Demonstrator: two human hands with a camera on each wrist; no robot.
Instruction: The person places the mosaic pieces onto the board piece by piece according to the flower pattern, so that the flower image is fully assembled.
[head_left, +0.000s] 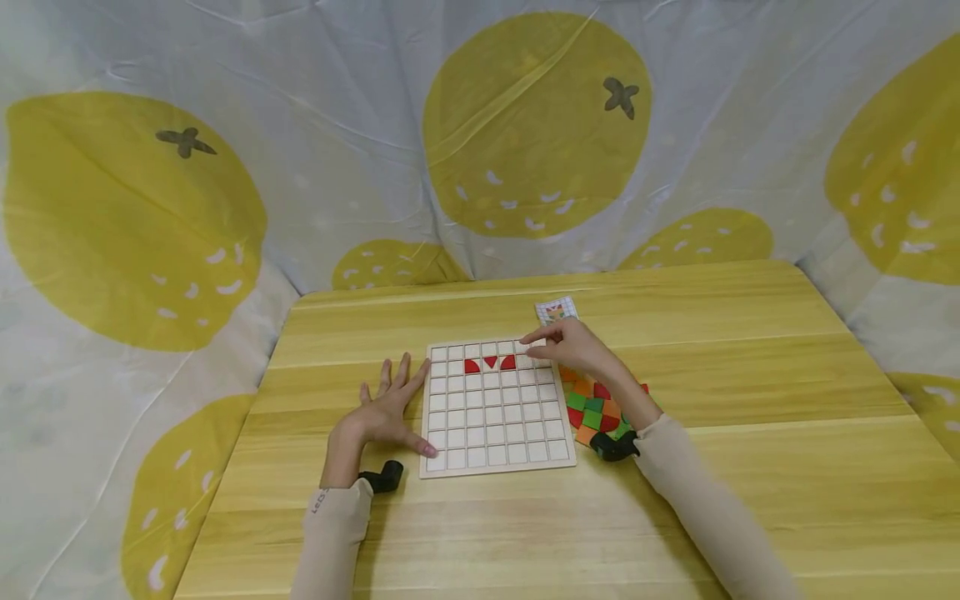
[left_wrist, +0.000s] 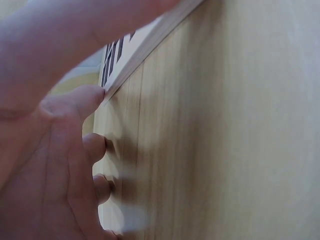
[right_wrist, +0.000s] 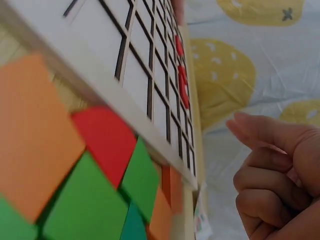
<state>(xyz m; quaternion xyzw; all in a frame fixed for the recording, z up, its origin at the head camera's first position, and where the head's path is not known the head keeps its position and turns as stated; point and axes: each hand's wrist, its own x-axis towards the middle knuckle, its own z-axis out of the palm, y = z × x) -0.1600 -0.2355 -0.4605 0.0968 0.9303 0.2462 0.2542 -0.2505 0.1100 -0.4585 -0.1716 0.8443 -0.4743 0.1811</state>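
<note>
A square white grid board [head_left: 498,472] with a pale wooden frame lies on the table. In its second row from the back sit three red tiles: a quarter-round one [head_left: 471,367], a triangle [head_left: 491,362] and another quarter-round one [head_left: 508,362]. My left hand [head_left: 386,415] spreads along the board's left side, thumb at the near corner, index fingertip at the frame farther back. Over the far right corner hovers my right hand [head_left: 573,346]. Its thumb and index tips point left with a small gap between them, and the other fingers [right_wrist: 265,180] curl. No tile shows between them.
Right of the board lies a spread of orange, green and red tiles [head_left: 592,406], partly under the right forearm. A small printed pattern card [head_left: 557,309] is behind the right hand. Black wrist cameras [head_left: 613,446] sit at both wrists. A lemon-print curtain [head_left: 360,150] hangs behind the table.
</note>
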